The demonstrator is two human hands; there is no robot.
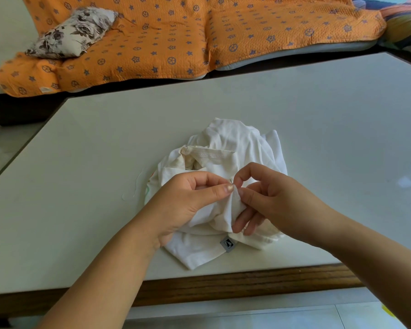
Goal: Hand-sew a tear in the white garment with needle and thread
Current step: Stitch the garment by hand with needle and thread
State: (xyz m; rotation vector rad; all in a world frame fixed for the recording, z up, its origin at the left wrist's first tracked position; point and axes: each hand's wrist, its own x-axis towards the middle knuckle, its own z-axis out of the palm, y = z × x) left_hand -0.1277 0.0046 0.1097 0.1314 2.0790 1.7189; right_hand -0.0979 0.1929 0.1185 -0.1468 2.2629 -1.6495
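— Though the orange-covered sofa and its floral pillow filled the back, where was the work?
— On the pale table: the white garment lay crumpled near the front edge, grey label showing.
— The hands?
— The left hand pinched a fold; the right hand pinched the needle beside it. Tabletop stretched wide either side.

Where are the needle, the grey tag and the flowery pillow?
needle (231, 181): head view, its dark tip sticking up from the cloth.
tag (228, 244): head view, middle of its printed face.
pillow (74, 32): head view, centre of its flowered cover.
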